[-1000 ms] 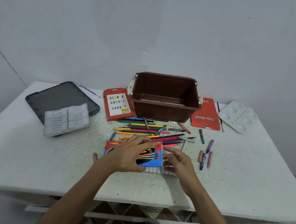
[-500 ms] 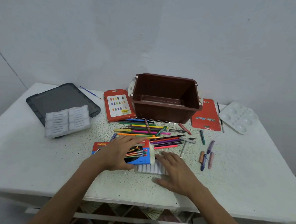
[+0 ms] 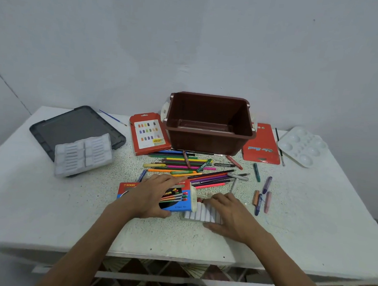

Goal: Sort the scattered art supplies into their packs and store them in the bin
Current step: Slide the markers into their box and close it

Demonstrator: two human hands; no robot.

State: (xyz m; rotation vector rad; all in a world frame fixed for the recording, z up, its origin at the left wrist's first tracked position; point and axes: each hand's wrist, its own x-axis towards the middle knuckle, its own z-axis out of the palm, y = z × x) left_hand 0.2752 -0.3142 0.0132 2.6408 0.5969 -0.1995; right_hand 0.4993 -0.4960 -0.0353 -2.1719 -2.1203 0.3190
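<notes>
White speckled table (image 3: 311,227); brown bin (image 3: 208,141) far centre, top open. Loose coloured pencils (image 3: 182,164) scattered btwn bin & pencil box (image 3: 175,202), near centre. L hand (image 3: 156,196) presses box, fingers straight. R hand (image 3: 225,213), fingers extended, rests on white ribbed tray (image 3: 201,214) at box's right end.
</notes>
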